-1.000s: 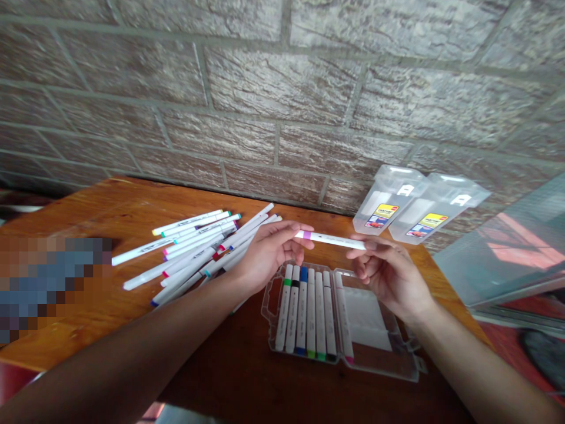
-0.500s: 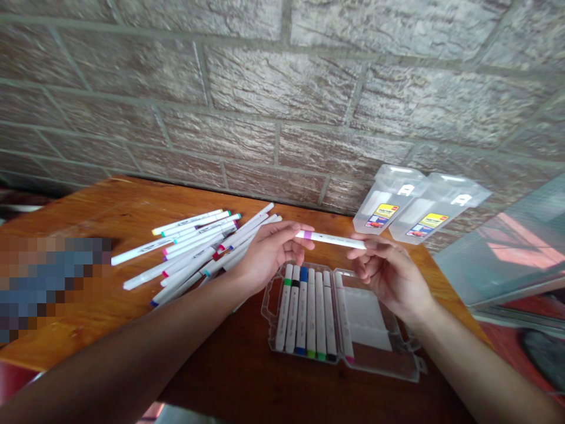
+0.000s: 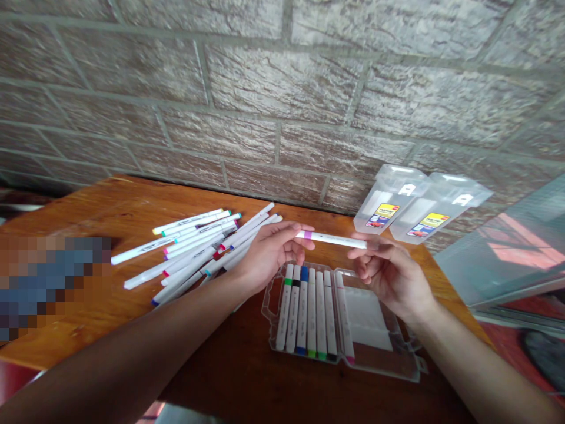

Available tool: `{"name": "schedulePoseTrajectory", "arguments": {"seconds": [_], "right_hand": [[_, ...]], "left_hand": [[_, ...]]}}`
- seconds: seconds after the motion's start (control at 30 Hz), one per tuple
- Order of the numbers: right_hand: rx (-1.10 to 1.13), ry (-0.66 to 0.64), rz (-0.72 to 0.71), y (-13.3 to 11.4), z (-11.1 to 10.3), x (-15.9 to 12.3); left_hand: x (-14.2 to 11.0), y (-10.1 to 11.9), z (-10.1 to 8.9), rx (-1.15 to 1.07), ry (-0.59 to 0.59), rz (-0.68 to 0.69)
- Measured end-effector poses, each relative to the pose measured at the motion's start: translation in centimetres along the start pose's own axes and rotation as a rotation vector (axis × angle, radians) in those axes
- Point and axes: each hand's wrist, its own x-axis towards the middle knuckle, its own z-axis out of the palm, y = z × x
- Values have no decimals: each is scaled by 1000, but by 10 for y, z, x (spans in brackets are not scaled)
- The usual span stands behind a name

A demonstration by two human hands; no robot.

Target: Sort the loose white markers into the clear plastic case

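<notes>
A white marker with a purple band (image 3: 333,239) is held level in the air between my two hands. My left hand (image 3: 276,250) pinches its banded end, and my right hand (image 3: 391,268) grips the other end, each hand closed on it. Just below lies an open clear plastic case (image 3: 379,366) with several white markers (image 3: 302,312) side by side in its left half. One pink-tipped marker (image 3: 345,318) rests along the hinge side of the other half, beside a white paper sheet (image 3: 368,321). Left of my left hand, loose markers (image 3: 194,250) lie in a pile, partly hidden by my hand and forearm.
Two translucent plastic boxes (image 3: 419,215) with yellow and blue labels stand at the back right, near the brick wall (image 3: 247,88). The wooden table (image 3: 88,218) meets that wall. A blurred-out dark object (image 3: 53,282) is at the left. A glass panel (image 3: 516,247) stands at the right.
</notes>
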Motion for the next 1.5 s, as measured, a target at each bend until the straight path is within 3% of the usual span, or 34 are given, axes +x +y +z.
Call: {"name": "schedulePoseTrajectory", "arguments": {"seconds": [1.13,1.5], "right_hand": [[-18,42,24,0,0,1],[-98,8,-46,4,1,-2]], "left_hand": [[1,-1,-2,27,-17,8],[1,-2,-2,42,3,6]]}}
